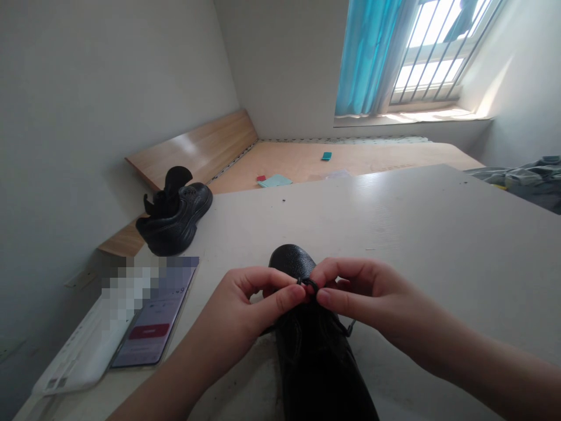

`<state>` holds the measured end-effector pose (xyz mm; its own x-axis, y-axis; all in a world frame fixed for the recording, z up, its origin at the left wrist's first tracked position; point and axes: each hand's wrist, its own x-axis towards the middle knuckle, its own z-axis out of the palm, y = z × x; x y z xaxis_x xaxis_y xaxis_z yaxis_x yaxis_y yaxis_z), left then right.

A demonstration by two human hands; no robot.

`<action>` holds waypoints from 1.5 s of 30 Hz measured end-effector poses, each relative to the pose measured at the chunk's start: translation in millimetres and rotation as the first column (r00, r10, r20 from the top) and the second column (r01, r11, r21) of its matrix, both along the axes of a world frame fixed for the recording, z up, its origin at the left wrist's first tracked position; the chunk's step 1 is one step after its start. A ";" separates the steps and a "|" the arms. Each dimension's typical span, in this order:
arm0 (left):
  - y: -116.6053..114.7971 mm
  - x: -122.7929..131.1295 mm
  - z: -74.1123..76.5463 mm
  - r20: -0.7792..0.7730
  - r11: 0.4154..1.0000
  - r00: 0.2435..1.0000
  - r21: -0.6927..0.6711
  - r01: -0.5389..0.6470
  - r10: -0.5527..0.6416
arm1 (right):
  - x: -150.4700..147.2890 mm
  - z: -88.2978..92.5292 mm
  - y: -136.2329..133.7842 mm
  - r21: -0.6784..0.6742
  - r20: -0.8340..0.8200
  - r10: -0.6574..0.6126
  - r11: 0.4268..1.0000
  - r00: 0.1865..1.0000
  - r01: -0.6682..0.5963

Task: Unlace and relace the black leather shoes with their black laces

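Note:
A black leather shoe (307, 356) points away from me on the pale table, its rounded toe at the far end. My left hand (258, 298) pinches a black shoelace (310, 283) between thumb and forefinger just above the front of the shoe. From the other side, my right hand (359, 289) pinches the same lace, which forms a small loop between the fingertips. A loose lace end hangs at the right side of the shoe, below my right hand. The fingers hide part of the lacing.
Another black shoe (175, 216) lies at the table's back left. A phone (158, 321) and a white object (83, 345), partly pixelated, are at the left. Behind the white tabletop (394, 234) is a wooden surface (372, 155) with small papers; clothes (526, 181) lie at the right.

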<state>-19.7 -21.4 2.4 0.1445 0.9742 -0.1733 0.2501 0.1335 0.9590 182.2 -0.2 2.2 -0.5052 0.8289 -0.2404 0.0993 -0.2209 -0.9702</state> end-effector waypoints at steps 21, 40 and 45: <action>-5.1 14.3 -3.7 0.049 0.988 0.990 0.081 -0.133 0.129 | -5.8 -8.6 -8.0 0.788 0.076 -0.202 0.612 0.976 0.066; -10.0 12.9 -1.9 -0.078 0.993 0.996 0.118 -0.027 0.036 | -3.6 -10.9 -4.4 0.837 0.217 -0.261 0.546 0.941 -0.041; -7.6 12.3 -1.8 0.044 0.995 0.999 0.095 0.016 -0.021 | -4.6 -12.4 -6.1 0.932 0.203 -0.265 0.349 0.943 -0.102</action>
